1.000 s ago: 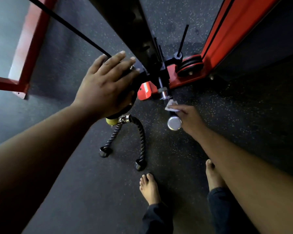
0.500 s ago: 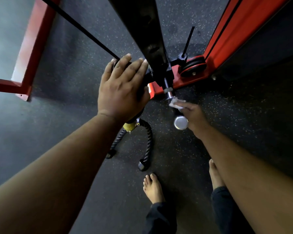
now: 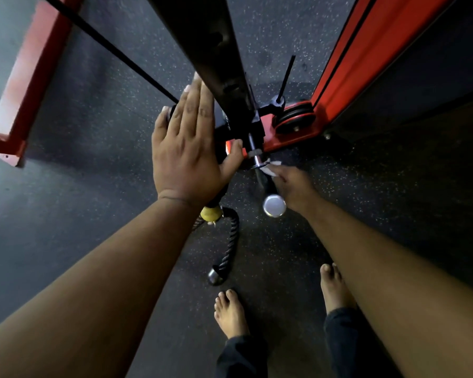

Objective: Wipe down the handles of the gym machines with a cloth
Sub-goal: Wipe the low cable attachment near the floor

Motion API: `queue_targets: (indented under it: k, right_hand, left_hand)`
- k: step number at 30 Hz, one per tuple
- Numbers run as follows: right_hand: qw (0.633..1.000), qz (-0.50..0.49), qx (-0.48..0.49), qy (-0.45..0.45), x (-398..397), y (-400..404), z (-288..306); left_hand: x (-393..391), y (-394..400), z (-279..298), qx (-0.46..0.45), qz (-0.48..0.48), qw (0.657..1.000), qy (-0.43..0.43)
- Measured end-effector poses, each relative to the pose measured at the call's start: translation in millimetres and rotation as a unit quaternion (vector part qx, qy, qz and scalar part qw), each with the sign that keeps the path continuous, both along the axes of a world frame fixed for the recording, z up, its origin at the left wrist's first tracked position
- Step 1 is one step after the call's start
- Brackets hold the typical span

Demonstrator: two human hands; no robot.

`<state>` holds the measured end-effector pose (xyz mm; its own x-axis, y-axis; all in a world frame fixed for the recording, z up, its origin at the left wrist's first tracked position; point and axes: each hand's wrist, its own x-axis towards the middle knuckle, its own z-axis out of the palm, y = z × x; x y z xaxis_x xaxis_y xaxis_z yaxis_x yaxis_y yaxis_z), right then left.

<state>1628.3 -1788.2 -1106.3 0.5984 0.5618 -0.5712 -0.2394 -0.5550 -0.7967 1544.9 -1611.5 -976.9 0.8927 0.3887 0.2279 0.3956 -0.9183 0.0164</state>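
My right hand (image 3: 292, 188) holds a small white cloth (image 3: 271, 167) wrapped against a black machine handle (image 3: 264, 181) with a chrome end cap (image 3: 274, 205). The cloth sits at the far end of the grip, by the chrome collar. My left hand (image 3: 187, 148) lies flat with straight fingers against the black upright column (image 3: 202, 45) and the cable attachment beneath it. Below my left wrist hangs a black tricep rope (image 3: 228, 252) with a yellow stopper (image 3: 211, 212).
A red machine frame (image 3: 366, 58) with a black pulley (image 3: 295, 115) stands at the right. Another red frame (image 3: 19, 85) lies at the left. A black cable (image 3: 115, 50) runs diagonally to my left hand. My bare feet (image 3: 231, 313) stand on the speckled rubber floor.
My left hand slid up and right along the column, its fingers straightening. My right hand with the cloth has stayed gripping the handle throughout.
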Motion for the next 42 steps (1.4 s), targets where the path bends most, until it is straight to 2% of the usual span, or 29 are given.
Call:
queue_targets:
  k: [3,9,11,13,14,17,19,20,26,28,29,31,33,35,36,38,42]
  right_hand:
    - [1.0,0.0,0.009,0.027,-17,-14,-9]
    - [0.992,0.061,0.038,0.104,-17,-57,25]
    - [0.995,0.097,0.012,0.017,-2,-52,32]
    - [0.984,0.123,-0.012,-0.128,14,-32,31]
    - [0.975,0.136,-0.025,-0.173,20,-18,26]
    - [0.94,0.241,-0.079,-0.227,25,19,2]
    - [0.908,0.336,-0.101,-0.228,22,26,-8]
    - [0.905,0.346,-0.093,-0.228,22,24,-7]
    - [0.918,0.374,-0.086,-0.097,32,-5,8]
    - [0.934,0.35,-0.05,-0.043,40,-6,23]
    - [0.944,0.323,-0.045,-0.054,43,-3,29]
    - [0.948,0.267,-0.071,-0.154,48,10,29]
    - [0.932,0.285,-0.106,-0.198,40,26,23]
    - [0.924,0.327,-0.128,-0.154,27,30,12]
    - [0.921,0.33,-0.126,-0.161,22,27,9]
    - [0.963,0.244,-0.083,-0.081,16,15,8]
    - [0.991,0.099,-0.012,0.094,5,-25,29]
  left_hand:
    - [1,-1,0,-0.008,0.004,1.0,0.002]
    - [3,-5,-1,0.016,0.005,1.0,0.023]
    - [4,-4,0,0.014,0.005,1.0,0.027]
    - [3,-3,0,0.015,0.002,1.0,0.027]
    - [3,-3,0,0.019,-0.002,0.999,0.026]
    - [-1,4,-3,0.032,-0.023,0.999,0.016]
    - [-4,11,-4,0.039,-0.044,0.998,0.007]
    - [-6,15,-4,0.041,-0.056,0.998,0.002]
    - [-11,25,-3,0.048,-0.095,0.994,0.007]
    - [-11,24,-2,0.048,-0.094,0.994,0.009]
    - [-11,24,-2,0.046,-0.095,0.994,0.008]
    - [-11,24,-2,0.041,-0.093,0.995,0.005]
    - [-11,23,-3,0.041,-0.091,0.995,0.002]
    - [-11,24,-4,0.041,-0.092,0.995,-0.002]
    - [-12,24,-4,0.039,-0.091,0.995,-0.003]
    - [-12,25,-4,0.032,-0.09,0.995,0.004]
    - [-10,16,4,-0.029,-0.054,0.998,0.026]
